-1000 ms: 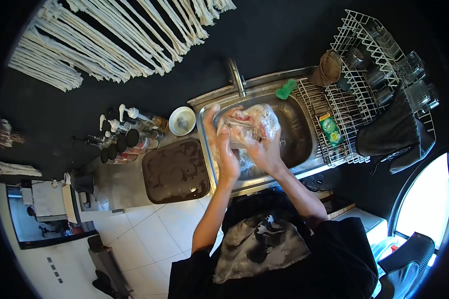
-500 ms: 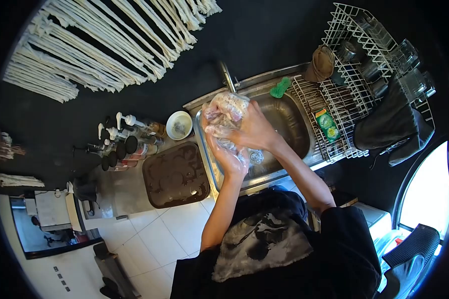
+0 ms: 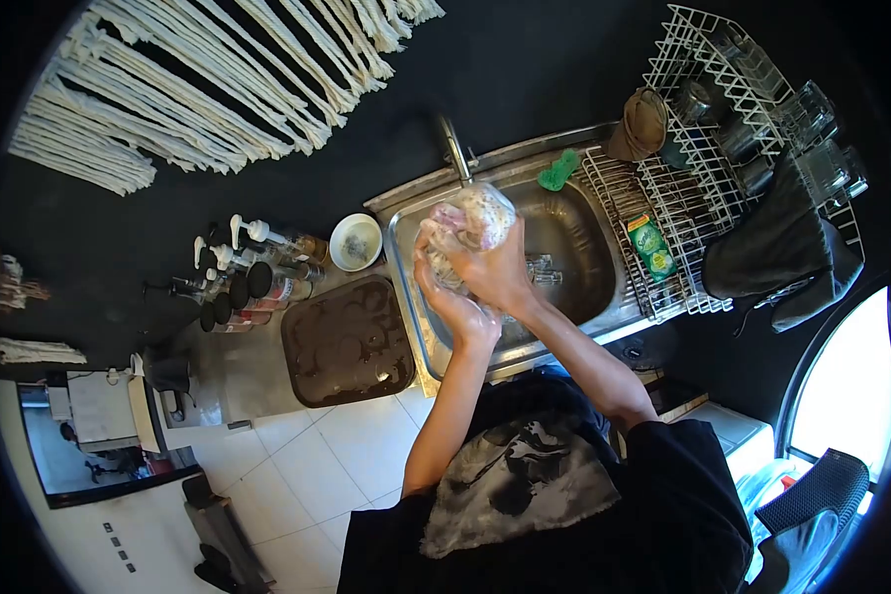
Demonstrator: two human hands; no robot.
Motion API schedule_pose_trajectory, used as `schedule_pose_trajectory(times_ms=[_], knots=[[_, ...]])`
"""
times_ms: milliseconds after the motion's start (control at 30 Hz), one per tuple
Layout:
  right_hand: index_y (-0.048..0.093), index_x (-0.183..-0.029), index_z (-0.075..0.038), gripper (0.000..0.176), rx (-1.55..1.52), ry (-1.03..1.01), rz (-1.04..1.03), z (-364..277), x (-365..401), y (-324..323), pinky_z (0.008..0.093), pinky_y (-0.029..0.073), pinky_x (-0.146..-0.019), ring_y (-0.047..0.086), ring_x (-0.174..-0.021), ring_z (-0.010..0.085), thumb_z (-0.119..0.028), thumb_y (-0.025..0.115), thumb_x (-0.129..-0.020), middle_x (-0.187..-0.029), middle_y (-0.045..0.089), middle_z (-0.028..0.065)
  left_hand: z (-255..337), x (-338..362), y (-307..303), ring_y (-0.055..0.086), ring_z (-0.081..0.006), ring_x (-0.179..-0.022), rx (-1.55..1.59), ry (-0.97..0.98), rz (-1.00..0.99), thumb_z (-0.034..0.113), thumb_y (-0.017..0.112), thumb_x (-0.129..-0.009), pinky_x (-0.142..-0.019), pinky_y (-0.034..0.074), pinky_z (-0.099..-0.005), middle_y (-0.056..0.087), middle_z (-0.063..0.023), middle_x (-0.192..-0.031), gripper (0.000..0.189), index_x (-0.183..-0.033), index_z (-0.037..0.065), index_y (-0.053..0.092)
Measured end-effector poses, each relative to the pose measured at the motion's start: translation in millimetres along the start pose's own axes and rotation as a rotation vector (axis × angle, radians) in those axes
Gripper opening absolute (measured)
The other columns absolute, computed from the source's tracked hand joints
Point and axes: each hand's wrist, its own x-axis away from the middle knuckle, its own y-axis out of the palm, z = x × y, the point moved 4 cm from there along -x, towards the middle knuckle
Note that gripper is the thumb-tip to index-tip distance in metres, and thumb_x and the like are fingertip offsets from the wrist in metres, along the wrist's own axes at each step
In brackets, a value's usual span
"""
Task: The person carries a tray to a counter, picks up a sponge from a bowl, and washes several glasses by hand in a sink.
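A wet, soapy, whitish and pinkish bundle, perhaps cloth (image 3: 485, 213), is squeezed between both hands over the left part of the steel sink (image 3: 579, 243). My left hand (image 3: 455, 305) supports it from the left and below, with fingers curled round its lower part. Across its right side lies my right hand (image 3: 502, 272), closed on it. The top of the bundle sits just under the faucet (image 3: 455, 148). Clear glass items (image 3: 543, 269) lie on the sink floor, right of my right hand. Suds cover part of the bundle.
A green scrubber (image 3: 558, 171) rests on the sink's back edge. To the right stand a wire dish rack (image 3: 698, 168) and a green packet (image 3: 651, 247). On the left are a white bowl (image 3: 355, 244), pump bottles (image 3: 257, 233) and a brown tray (image 3: 348, 342).
Both hands have shifted slightly, and the bundle's top has moved right and bulges more above my right hand. More of the glass items in the sink now shows.
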Motion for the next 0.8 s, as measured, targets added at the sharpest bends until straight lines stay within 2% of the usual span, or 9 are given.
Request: schedule_pose_trajectory(times_ms=[133, 200, 300, 400, 533, 600, 667, 733, 800], knots=[[0.061, -0.084, -0.004, 0.014, -0.409, 0.161, 0.228, 7, 6, -1, 0.0321, 0.049, -0.065, 0.059, -0.061, 0.0226, -0.015, 0.066, -0.078, -0.072, 0.061, 0.0096, -2, 0, -2, 0.050, -0.0235, -0.116, 0.055, -0.074, -0.058, 0.046, 0.037, -0.093, -0.098, 0.041, -0.0384, 0.051, -0.0070, -0.125, 0.048, -0.125, 0.012, 0.048], [0.063, -0.086, -0.006, 0.012, -0.356, 0.159, 0.216, 1, 1, -8, 0.0340, 0.049, -0.070, 0.061, -0.069, 0.0245, -0.015, 0.067, -0.078, -0.077, 0.063, 0.0090, -3, -3, -1, 0.053, -0.0251, -0.113, 0.115, -0.147, -0.062, 0.048, 0.035, -0.093, -0.097, 0.042, -0.0388, 0.055, -0.0076, -0.120, 0.050, -0.123, 0.011, 0.050], [0.065, -0.089, -0.010, 0.016, 0.285, -0.363, 0.035, -19, 4, -7, 0.0406, 0.048, -0.079, 0.059, -0.087, 0.0300, -0.014, 0.068, -0.074, -0.090, 0.064, 0.0088, 3, -8, -3, 0.054, -0.0250, -0.111, 0.099, -0.158, -0.151, 0.050, 0.033, -0.092, -0.094, 0.044, -0.0387, 0.055, -0.0078, -0.119, 0.052, -0.122, 0.011, 0.050], [0.066, -0.088, -0.010, 0.016, 0.448, -0.454, -0.081, -13, 23, -10, 0.0414, 0.047, -0.081, 0.059, -0.088, 0.0307, -0.015, 0.069, -0.072, -0.091, 0.064, 0.0087, -2, -15, -20, 0.056, -0.0245, -0.106, 0.125, -0.151, -0.082, 0.050, 0.031, -0.091, -0.091, 0.046, -0.0397, 0.058, -0.0080, -0.115, 0.053, -0.119, 0.010, 0.052], [0.067, -0.088, -0.011, 0.019, 0.373, -0.503, -0.086, -11, 28, -16, 0.0458, 0.043, -0.087, 0.059, -0.089, 0.0324, -0.014, 0.069, -0.070, -0.091, 0.064, 0.0095, 2, -30, -33, 0.059, -0.0228, -0.098, 0.115, -0.123, -0.150, 0.046, 0.031, -0.092, -0.087, 0.049, -0.0379, 0.061, -0.0066, -0.106, 0.048, -0.109, 0.009, 0.057], [0.067, -0.090, -0.010, 0.019, 0.364, -0.413, -0.086, -5, 18, -17, 0.0437, 0.045, -0.085, 0.060, -0.089, 0.0315, -0.015, 0.069, -0.071, -0.092, 0.064, 0.0101, 3, -26, -26, 0.059, -0.0225, -0.099, 0.080, -0.112, -0.078, 0.042, 0.033, -0.092, -0.088, 0.048, -0.0375, 0.060, -0.0073, -0.108, 0.045, -0.112, 0.009, 0.055], [0.066, -0.092, -0.009, 0.020, 0.342, -0.247, -0.076, 3, 2, -16, 0.0394, 0.049, -0.080, 0.061, -0.090, 0.0295, -0.017, 0.068, -0.074, -0.093, 0.064, 0.0112, 3, -16, -21, 0.059, -0.0207, -0.097, -0.100, 0.007, 0.161, 0.040, 0.038, -0.092, -0.087, 0.048, -0.0364, 0.060, -0.0063, -0.107, 0.040, -0.111, 0.009, 0.054], [0.066, -0.095, -0.008, 0.025, 0.375, -0.298, -0.132, -3, 7, -6, 0.0411, 0.048, -0.083, 0.060, -0.092, 0.0313, -0.021, 0.069, -0.073, -0.097, 0.064, 0.0124, -3, -15, -26, 0.059, -0.0190, -0.096, -0.107, 0.013, 0.092, 0.038, 0.041, -0.093, -0.085, 0.048, -0.0351, 0.060, -0.0057, -0.106, 0.035, -0.110, 0.010, 0.054], [0.066, -0.093, -0.013, 0.025, 0.384, -0.314, -0.244, -8, 29, 2, 0.0506, 0.039, -0.089, 0.052, -0.106, 0.0343, -0.021, 0.068, -0.070, -0.105, 0.060, 0.0096, -19, -28, -44, 0.059, -0.0187, -0.097, 0.072, -0.038, -0.165, 0.040, 0.042, -0.092, -0.083, 0.048, -0.0342, 0.059, -0.0056, -0.105, 0.035, -0.108, 0.011, 0.053]])
